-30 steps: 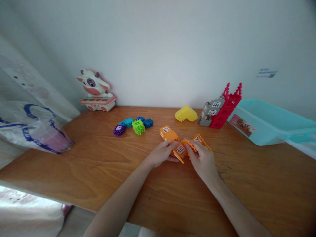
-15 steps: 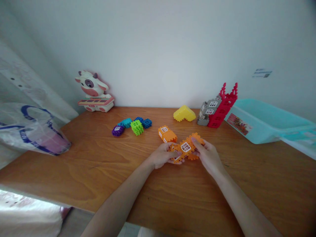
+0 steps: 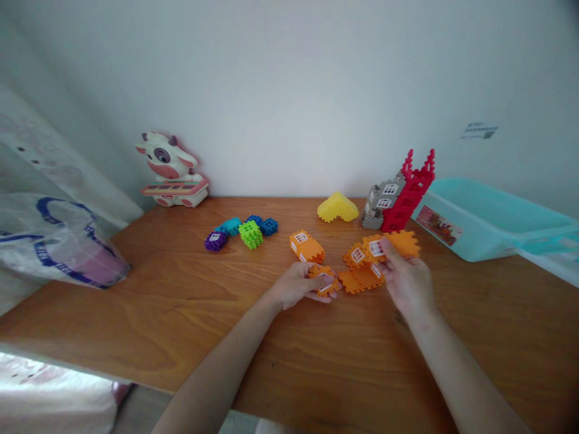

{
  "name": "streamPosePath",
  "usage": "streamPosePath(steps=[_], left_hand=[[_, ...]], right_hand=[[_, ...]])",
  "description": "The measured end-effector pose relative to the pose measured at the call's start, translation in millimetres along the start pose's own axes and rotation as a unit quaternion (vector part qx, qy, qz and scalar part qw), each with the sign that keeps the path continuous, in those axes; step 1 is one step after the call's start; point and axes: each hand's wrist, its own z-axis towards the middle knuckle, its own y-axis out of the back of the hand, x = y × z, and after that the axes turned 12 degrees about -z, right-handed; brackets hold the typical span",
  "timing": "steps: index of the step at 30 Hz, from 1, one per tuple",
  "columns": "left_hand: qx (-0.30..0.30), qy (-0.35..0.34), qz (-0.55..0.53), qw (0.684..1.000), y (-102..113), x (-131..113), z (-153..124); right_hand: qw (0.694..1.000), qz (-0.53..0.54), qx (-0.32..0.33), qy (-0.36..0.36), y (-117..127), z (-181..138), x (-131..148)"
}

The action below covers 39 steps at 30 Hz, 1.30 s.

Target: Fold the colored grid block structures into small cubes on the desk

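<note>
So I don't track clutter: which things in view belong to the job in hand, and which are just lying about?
In the job, apparently:
orange piece in left hand
orange strip in right hand
orange panels between hands
orange block

Lying about, apparently:
purple piece
teal piece
green block
blue pieces
yellow piece
gray block
red tower
bin
cow toy
bag

the right hand point(image 3: 411, 283) has moved rightward with orange pieces point(image 3: 401, 242), away from the left hand point(image 3: 296, 286).

Two slender forearms point(image 3: 230, 355), bare from the lower edge of the view to the wrists point(image 3: 272, 298), narrow toward a bare left hand point(image 3: 294, 286) and a bare right hand point(image 3: 411, 288), each with slim, uncovered fingers point(image 3: 392, 253).
</note>
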Motion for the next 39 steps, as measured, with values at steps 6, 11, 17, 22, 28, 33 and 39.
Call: streamPosePath(steps=[6,11,17,22,28,33,39], left_hand=[[-0.061,0.008,-0.166,0.984,-9.7,-2.5,2.2],[-0.058,0.074,-0.257,0.962,-17.0,0.1,6.6],[-0.001,0.088,-0.209,0.974,-12.7,13.0,10.5],[0.029,0.044,-0.164,0.985,-11.9,14.9,6.4],[0.104,0.078,-0.122,0.984,-11.8,13.5,1.8],[0.097,0.108,-0.110,0.983,-11.8,10.2,-2.3],[0.102,0.109,-0.091,0.985,-19.7,7.4,-5.6]], right_hand=[[0.995,-0.032,-0.052,0.075,10.1,9.7,1.5],[0.931,-0.288,0.193,0.117,-15.2,-30.0,-14.9],[0.852,-0.375,0.233,0.282,-24.8,-45.0,-26.8],[0.869,-0.362,0.225,0.250,-21.0,-38.2,-24.0],[0.870,-0.374,0.251,0.201,-19.5,-40.0,-16.9],[0.898,-0.348,0.193,0.187,-17.9,-34.9,-11.8],[0.962,-0.231,-0.009,0.143,0.7,-13.5,5.5]])
